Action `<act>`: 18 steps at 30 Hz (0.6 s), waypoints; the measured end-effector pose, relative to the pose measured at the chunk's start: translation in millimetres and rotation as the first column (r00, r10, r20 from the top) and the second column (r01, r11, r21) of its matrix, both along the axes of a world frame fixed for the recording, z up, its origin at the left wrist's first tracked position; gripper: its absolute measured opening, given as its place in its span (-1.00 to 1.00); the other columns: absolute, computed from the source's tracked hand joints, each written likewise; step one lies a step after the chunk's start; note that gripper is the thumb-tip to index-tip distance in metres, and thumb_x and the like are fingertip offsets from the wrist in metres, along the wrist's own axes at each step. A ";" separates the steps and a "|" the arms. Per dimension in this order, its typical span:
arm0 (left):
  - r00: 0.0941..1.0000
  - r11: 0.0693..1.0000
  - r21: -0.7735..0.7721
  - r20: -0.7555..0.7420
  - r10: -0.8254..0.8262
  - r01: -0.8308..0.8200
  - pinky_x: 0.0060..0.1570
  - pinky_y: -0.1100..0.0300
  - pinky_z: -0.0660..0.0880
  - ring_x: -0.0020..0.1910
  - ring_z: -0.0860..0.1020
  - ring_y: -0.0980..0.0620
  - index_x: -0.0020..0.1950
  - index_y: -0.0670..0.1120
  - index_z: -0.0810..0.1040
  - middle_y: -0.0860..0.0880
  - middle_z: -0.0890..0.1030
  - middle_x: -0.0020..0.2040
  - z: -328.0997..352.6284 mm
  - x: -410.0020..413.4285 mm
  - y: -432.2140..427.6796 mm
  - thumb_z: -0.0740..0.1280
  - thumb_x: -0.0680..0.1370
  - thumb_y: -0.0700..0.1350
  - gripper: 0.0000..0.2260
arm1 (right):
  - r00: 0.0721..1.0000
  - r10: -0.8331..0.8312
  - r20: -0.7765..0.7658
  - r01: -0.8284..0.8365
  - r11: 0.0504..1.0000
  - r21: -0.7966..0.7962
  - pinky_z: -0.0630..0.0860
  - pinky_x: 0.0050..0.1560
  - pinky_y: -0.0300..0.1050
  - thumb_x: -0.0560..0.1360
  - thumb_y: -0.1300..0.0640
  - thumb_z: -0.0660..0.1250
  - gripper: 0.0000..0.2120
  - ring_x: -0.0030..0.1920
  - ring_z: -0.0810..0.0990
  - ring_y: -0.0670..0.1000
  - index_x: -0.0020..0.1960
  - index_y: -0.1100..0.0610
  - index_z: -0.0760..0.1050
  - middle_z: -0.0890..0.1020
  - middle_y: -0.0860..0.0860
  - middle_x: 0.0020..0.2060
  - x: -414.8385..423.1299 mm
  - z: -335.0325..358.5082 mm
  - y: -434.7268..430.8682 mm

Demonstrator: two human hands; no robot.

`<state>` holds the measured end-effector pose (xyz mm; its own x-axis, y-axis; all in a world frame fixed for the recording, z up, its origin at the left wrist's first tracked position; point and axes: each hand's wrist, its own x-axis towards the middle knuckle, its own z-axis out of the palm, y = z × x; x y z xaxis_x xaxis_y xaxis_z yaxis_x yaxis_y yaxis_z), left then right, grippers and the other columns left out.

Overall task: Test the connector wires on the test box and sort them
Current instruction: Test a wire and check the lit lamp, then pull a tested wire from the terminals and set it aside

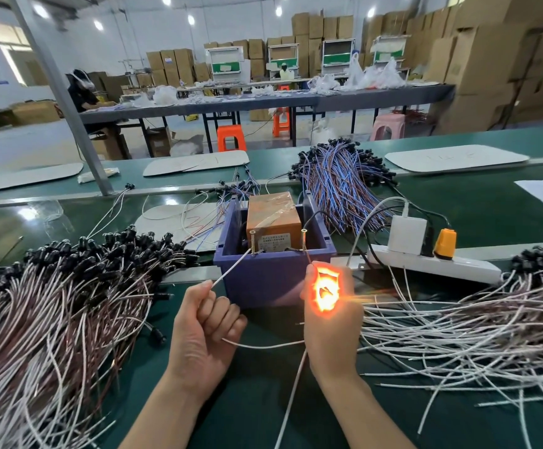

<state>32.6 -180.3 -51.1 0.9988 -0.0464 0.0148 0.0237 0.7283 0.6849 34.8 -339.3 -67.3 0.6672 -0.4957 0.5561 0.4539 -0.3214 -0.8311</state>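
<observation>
White wire [231, 271] between curled left fingers [219, 314]; glowing connector [325, 291] in grip of right fingers [349, 298]

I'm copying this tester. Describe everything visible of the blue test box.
The test box is an open blue plastic bin upright on the green bench. Inside sits an orange unit under clear tape. Two brass screws stand at its front rim; the left hand holds a white wire to the left one, the right hand a lead to the right.
</observation>
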 end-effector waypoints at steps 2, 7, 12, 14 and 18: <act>1.000 1.000 0.000 -0.002 0.010 -0.010 -0.52 0.21 0.21 -0.60 0.08 0.12 -0.51 0.04 0.20 0.08 0.12 -0.58 0.8 -0.2 -0.2 0.40 0.45 -0.03 -0.55 | 1.000 0.000 0.000 0.000 1.000 -0.010 0.51 -0.31 -0.43 0.54 -0.23 0.22 -0.74 -0.17 0.67 -0.19 0.10 -0.10 0.45 0.66 -0.14 -0.23 0.3 -0.4 -0.4; 0.993 0.989 0.090 -0.024 0.119 -0.117 -0.54 0.21 0.21 -0.57 0.07 0.10 -0.51 0.05 0.17 0.07 0.11 -0.56 -1.1 -1.9 0.0 0.30 0.53 -0.03 -0.54 | 1.000 -0.001 -0.006 0.001 1.000 -0.006 0.45 -0.18 -0.47 0.61 -0.14 0.21 -0.83 -0.16 0.64 -0.18 0.08 -0.08 0.47 0.65 -0.15 -0.25 0.4 0.3 -4.6; 0.863 0.776 0.417 0.041 0.504 -0.473 -0.44 0.16 0.23 -0.52 0.23 0.09 -0.49 0.03 0.29 0.05 0.27 -0.50 -4.5 -5.6 -1.3 0.17 0.62 0.00 -0.56 | 1.000 0.009 -0.012 -0.009 1.000 0.014 0.45 -0.14 -0.44 0.63 -0.09 0.20 -0.88 -0.12 0.66 -0.18 0.08 -0.09 0.44 0.67 -0.25 -0.11 -8.6 4.3 -10.1; 0.749 0.592 0.544 0.106 0.655 -0.595 -0.32 0.14 0.35 -0.43 0.42 0.12 -0.33 0.03 0.51 0.03 0.50 -0.35 -6.4 -7.2 -4.0 0.13 0.67 -0.02 -0.62 | 1.000 0.004 -0.022 -0.004 1.000 0.012 0.45 -0.20 -0.39 0.63 -0.10 0.19 -0.86 -0.16 0.65 -0.15 0.09 -0.08 0.45 0.66 -0.29 -0.08 -14.4 5.4 -12.5; 0.658 0.295 0.732 0.267 0.704 -0.613 0.30 0.14 0.30 0.27 0.34 0.11 0.53 -0.13 0.27 -0.12 0.28 0.45 -10.7 -12.5 -4.1 0.11 0.69 -0.09 -0.59 | 0.998 0.022 -0.065 -0.022 1.000 0.003 0.46 -0.33 -0.27 0.65 -0.13 0.15 -0.85 -0.35 0.58 -0.12 0.09 -0.17 0.48 0.65 -0.32 -0.02 -27.6 7.4 -15.8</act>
